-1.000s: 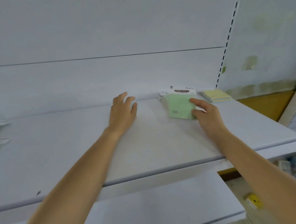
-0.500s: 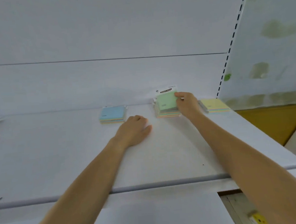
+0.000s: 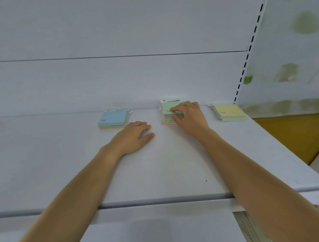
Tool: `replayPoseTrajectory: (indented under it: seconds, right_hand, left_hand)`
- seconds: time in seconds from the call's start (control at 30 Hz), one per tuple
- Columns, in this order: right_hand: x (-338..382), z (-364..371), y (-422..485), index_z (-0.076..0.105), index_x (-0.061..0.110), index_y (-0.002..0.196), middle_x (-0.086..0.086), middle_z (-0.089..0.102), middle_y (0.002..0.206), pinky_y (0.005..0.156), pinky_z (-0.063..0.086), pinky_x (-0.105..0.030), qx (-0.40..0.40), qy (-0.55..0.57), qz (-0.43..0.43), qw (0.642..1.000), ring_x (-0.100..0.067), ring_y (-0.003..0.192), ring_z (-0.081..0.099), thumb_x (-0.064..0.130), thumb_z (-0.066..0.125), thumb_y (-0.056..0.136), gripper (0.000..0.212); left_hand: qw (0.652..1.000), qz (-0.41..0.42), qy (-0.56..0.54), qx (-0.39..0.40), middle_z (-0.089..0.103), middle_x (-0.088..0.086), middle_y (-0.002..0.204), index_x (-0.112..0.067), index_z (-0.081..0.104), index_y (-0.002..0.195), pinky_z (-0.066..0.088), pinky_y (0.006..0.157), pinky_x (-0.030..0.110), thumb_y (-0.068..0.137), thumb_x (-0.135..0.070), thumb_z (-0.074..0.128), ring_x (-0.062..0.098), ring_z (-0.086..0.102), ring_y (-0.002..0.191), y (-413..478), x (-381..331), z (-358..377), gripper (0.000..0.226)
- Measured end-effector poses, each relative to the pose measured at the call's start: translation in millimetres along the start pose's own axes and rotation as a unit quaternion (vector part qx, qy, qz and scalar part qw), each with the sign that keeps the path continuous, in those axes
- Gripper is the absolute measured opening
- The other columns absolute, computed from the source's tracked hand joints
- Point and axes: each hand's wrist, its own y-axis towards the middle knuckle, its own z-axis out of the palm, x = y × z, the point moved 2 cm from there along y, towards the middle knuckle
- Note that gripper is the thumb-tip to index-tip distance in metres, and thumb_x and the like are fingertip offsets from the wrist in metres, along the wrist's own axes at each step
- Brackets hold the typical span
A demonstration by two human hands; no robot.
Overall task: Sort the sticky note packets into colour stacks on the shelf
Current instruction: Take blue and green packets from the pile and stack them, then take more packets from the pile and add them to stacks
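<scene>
At the far edge of the white shelf (image 3: pixel 158 168), against the back panel (image 3: pixel 114 82), three stacks of sticky note packets sit in a row, well apart from one another. The blue stack (image 3: pixel 114 119) is on the left, the green stack (image 3: pixel 167 109) is in the middle and the yellow stack (image 3: pixel 229 112) is on the right, close to the slotted upright (image 3: pixel 251 44). Each stack shows thin bands of other colours along its near side. The right hand (image 3: pixel 189 118) is on the green stack. Its fingers (image 3: pixel 175 109) curl over the top green packet (image 3: pixel 166 106) and its thumb presses the stack's near side, so it is grasping that packet. The packet's white header card (image 3: pixel 172 101) points towards the back panel. The left hand (image 3: pixel 132 139) rests palm down on the shelf, just near and right of the blue stack without touching it. Its fingers are loosely bent and it holds nothing. Both forearms reach in across the shelf's near edge. A lower shelf (image 3: pixel 153 236) shows beneath, nearer the viewer.
</scene>
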Motion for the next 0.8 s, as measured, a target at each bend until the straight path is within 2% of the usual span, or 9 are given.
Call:
replayPoseTrajectory:
  seconds: [0.13, 0.23, 0.33, 0.53, 0.67, 0.8]
  right_hand:
    - [4, 0, -2, 0.057, 0.018, 0.121, -0.005, 0.048, 0.133, 0.104, 0.031, -0.036, -0.028, 0.001, 0.005, 1.0, -0.027, 0.126, 0.034, 0.021, 0.052, 0.087, 0.035]
    - [14, -3, -6, 0.057, 0.016, 0.123, -0.006, 0.048, 0.135, 0.105, 0.028, -0.036, -0.072, 0.001, -0.048, 0.996, -0.029, 0.127, 0.036, 0.022, 0.056, 0.086, 0.037]
    - [33, -3, -9, 0.059, 0.016, 0.121, -0.008, 0.051, 0.135, 0.105, 0.029, -0.038, -0.092, -0.002, -0.112, 0.989, -0.03, 0.127, 0.039, 0.022, 0.055, 0.086, 0.036]
    - [100, 18, -5, 0.064, 0.015, 0.115, -0.011, 0.059, 0.125, 0.099, 0.038, -0.044, -0.045, -0.06, -0.195, 0.978, -0.037, 0.118, 0.05, 0.03, 0.041, 0.085, 0.04]
    - [172, 49, -4, 0.047, 0.02, 0.133, -0.005, 0.042, 0.143, 0.11, 0.022, -0.036, 0.014, -0.079, -0.221, 0.972, -0.028, 0.133, 0.031, 0.027, 0.043, 0.094, 0.04]
    - [253, 92, -19, 0.036, 0.022, 0.139, -0.005, 0.035, 0.149, 0.112, 0.021, -0.037, 0.06, -0.066, -0.235, 0.968, -0.029, 0.136, 0.029, 0.031, 0.039, 0.096, 0.044]
  left_hand:
    - [1.0, -0.007, -0.003, -0.006, 0.037, 0.002, 0.149, -0.018, 0.043, 0.135, 0.023, 0.115, 0.031, 0.093, -0.042, 0.043, 0.018, 0.03, 0.139, -1, -2, -1, 0.049]
    - [0.999, 0.0, 0.002, -0.037, 0.046, 0.004, 0.143, -0.014, 0.047, 0.132, 0.029, 0.11, 0.029, 0.09, -0.047, 0.039, 0.019, 0.038, 0.134, -6, -7, -4, 0.054]
    - [0.997, 0.012, 0.031, -0.069, 0.046, 0.001, 0.143, -0.016, 0.046, 0.133, 0.029, 0.108, 0.025, 0.094, -0.039, 0.041, 0.017, 0.037, 0.135, -13, -14, -15, 0.045]
    - [0.99, -0.01, 0.088, -0.113, 0.045, -0.001, 0.143, -0.02, 0.046, 0.133, 0.035, 0.103, 0.027, 0.095, -0.038, 0.04, 0.016, 0.037, 0.134, -58, 24, -49, 0.042]
    - [0.984, -0.053, 0.109, -0.13, 0.046, -0.001, 0.143, -0.019, 0.046, 0.133, 0.033, 0.106, 0.029, 0.096, -0.037, 0.038, 0.017, 0.035, 0.135, -110, 81, -86, 0.042]
    - [0.974, -0.106, 0.123, -0.155, 0.048, 0.001, 0.141, -0.017, 0.048, 0.132, 0.032, 0.108, 0.033, 0.096, -0.035, 0.039, 0.02, 0.037, 0.134, -174, 146, -121, 0.042]
